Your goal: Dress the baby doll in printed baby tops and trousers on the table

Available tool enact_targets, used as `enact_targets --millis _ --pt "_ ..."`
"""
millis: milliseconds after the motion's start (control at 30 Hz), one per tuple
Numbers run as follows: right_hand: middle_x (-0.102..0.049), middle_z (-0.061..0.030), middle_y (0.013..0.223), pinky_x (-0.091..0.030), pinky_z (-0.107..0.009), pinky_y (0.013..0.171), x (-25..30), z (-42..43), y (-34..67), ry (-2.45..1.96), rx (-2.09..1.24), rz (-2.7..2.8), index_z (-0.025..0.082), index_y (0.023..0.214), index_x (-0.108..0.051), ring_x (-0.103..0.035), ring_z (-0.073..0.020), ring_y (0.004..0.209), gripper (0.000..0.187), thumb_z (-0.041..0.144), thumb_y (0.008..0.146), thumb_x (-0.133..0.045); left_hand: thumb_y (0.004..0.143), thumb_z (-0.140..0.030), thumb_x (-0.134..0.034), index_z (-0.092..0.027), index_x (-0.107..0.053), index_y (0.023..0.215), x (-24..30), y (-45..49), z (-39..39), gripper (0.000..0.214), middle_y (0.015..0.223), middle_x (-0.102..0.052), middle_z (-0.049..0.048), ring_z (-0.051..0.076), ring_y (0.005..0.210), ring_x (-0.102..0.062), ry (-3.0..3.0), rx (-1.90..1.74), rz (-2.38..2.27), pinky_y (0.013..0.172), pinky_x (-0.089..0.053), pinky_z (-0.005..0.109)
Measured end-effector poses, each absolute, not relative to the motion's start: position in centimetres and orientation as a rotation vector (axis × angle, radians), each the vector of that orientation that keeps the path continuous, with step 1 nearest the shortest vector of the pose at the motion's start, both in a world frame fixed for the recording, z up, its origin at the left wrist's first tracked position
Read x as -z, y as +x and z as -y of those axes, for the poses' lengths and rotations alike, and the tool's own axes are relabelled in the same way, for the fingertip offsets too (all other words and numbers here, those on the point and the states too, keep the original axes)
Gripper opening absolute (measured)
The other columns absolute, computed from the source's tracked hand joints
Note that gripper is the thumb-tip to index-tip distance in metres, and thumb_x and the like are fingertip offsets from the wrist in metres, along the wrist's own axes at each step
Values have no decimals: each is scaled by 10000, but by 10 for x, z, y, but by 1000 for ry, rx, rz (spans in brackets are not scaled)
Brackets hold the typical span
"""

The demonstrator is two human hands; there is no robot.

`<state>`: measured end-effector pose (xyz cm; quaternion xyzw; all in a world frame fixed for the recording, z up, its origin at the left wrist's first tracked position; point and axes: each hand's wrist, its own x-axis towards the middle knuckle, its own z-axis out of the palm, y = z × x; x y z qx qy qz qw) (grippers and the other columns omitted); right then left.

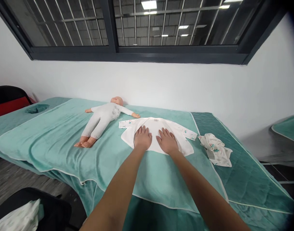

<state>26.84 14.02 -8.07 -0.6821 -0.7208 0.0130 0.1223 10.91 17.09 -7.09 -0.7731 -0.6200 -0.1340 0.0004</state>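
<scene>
A white baby shirt [155, 134] with small printed sleeves lies spread out on the green bed cover. Both palms rest flat on it: my left hand [143, 138] on its left half, my right hand [168, 140] on its right half, fingers stretched forward. Neither hand grips the cloth. To the left, a baby doll [103, 117] in a white body suit lies on its back, one hand close to the shirt's left sleeve. Right of the shirt sits a crumpled printed baby garment [215, 149].
The bed [65, 138] stands against a white wall under a barred window [142, 54]. A black chair [57, 205] with a pale printed cloth [21, 218] on it is at the lower left. A black and red object [10, 104] stands at the far left.
</scene>
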Motion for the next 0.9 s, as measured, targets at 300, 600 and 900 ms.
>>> enact_targets --millis 300,600,900 --pt "-229 -59 1624 -140 -434 1191 84 -142 269 -1999 -39 2109 181 1527 -330 -167 -238 1497 614 476 1013 -171 981 -411 -231 -157 -434 1466 72 108 -170 584 1588 -334 84 265 1473 -267 -2433 425 1937 1204 -232 432" --pt "-192 -50 1634 -128 -427 1191 86 -143 270 -2019 -40 2125 192 1537 -309 -148 -233 1502 631 489 1006 -140 980 -400 -227 -154 -445 1460 75 108 -171 581 1580 -351 84 278 1468 -280 -2438 469 1929 1197 -237 439" --pt "-200 -48 1632 -137 -428 1191 85 -142 270 -2020 -38 2123 193 1535 -314 -156 -234 1501 626 483 1006 -145 980 -399 -248 -154 -456 1450 76 107 -171 569 1575 -360 87 278 1465 -282 -2435 496 1917 1196 -237 441"
